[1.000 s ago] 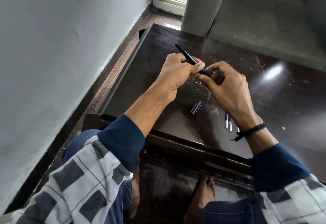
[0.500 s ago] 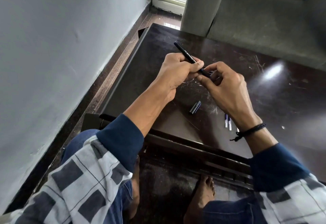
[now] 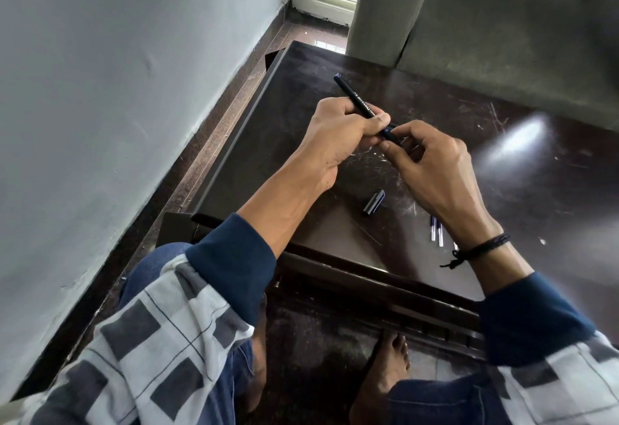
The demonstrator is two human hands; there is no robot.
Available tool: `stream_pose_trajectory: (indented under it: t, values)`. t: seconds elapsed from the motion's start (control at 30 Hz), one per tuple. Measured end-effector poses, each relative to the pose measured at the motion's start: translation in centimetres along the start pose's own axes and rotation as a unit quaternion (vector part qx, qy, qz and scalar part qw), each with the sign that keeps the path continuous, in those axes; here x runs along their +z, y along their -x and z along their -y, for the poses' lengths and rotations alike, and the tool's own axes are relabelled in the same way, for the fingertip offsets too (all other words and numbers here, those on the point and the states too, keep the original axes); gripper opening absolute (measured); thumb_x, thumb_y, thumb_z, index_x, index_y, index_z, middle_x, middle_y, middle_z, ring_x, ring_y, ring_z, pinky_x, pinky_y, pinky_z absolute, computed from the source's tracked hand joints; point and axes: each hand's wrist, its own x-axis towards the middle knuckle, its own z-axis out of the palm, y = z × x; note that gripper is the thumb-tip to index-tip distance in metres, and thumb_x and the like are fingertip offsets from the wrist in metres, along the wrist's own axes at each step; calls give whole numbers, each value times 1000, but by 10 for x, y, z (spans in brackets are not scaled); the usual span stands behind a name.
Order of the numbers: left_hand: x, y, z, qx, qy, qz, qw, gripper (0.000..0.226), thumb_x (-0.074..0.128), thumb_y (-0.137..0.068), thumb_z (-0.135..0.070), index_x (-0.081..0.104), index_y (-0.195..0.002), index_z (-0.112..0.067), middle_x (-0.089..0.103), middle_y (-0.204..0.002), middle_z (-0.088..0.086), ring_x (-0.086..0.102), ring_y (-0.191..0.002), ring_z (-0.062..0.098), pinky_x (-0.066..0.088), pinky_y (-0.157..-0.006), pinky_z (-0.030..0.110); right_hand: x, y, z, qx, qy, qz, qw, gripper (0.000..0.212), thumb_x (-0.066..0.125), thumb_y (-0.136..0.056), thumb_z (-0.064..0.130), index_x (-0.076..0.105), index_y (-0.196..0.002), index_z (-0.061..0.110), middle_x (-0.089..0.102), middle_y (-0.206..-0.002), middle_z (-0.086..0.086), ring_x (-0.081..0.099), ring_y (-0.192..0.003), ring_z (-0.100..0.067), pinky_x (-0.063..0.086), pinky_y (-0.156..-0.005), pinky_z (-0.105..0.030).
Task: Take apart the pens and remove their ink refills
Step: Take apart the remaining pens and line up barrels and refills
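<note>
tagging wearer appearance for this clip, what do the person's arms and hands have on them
Both arms wear white-and-grey checked sleeves ending in dark navy cuffs. A black braided cord bracelet with a loose knotted tail circles the right wrist. The left hand and right hand are ungloved.

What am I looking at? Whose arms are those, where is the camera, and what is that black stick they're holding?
There is no machine here, just a person. The camera sits on their head and looks down, so you see their two arms reaching out, as if you were them. The left hand grips a black pen around its barrel. The right hand pinches the pen's near end. In front of them is a dark, scratched table. On it lie a pen cap and a few thin ink refills, partly hidden by the right wrist. That wrist wears a black cord bracelet. Behind the table is a grey sofa.
</note>
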Motion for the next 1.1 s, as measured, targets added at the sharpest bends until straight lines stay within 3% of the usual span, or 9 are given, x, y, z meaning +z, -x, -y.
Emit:
stream_pose_trajectory:
  t: [0.27,0.5,0.7,0.87,1.1]
  values:
    - [-1,-1,1,1,-2,-2,1000,9,74,-88,-5,75,-95,0,74,-83,8,72,-78,16,63,-82,33,-2,1,2,4,-15,26,1000,19,67,-97,36,70,-109,22,68,-80,7,63,-71,-18,55,-69,-46]
    - [-1,-1,1,-5,-7,2,1000,11,73,-89,-7,74,-97,0,75,-89,10,72,-78,12,63,-76,27,1,3,4,7,10,29,1000,22,69,-95,38,70,-109,20,65,-79,7,60,-71,-17,53,-69,-38]
    - [-1,-2,3,-5,-10,5,1000,11,72,-91,-8,73,-99,0,76,-93,12,74,-82,14,62,-74,25,3,5,5,-1,10,56,998,21,65,-98,35,67,-113,21,71,-84,0,66,-75,-22,56,-73,-45]
    - [-3,-5,1,-1,-1,8,1000,10,71,-91,-6,73,-98,0,75,-96,13,74,-92,20,63,-79,31,3,3,8,6,-8,49,999,17,62,-100,29,67,-114,22,69,-79,12,68,-76,-19,57,-74,-45]
    - [0,-6,5,-7,23,3,1000,3,71,-90,-3,72,-92,-2,72,-87,10,72,-83,16,63,-79,30,1,4,5,22,-10,42,999,17,61,-100,30,69,-115,27,70,-80,11,66,-76,-14,55,-76,-43]
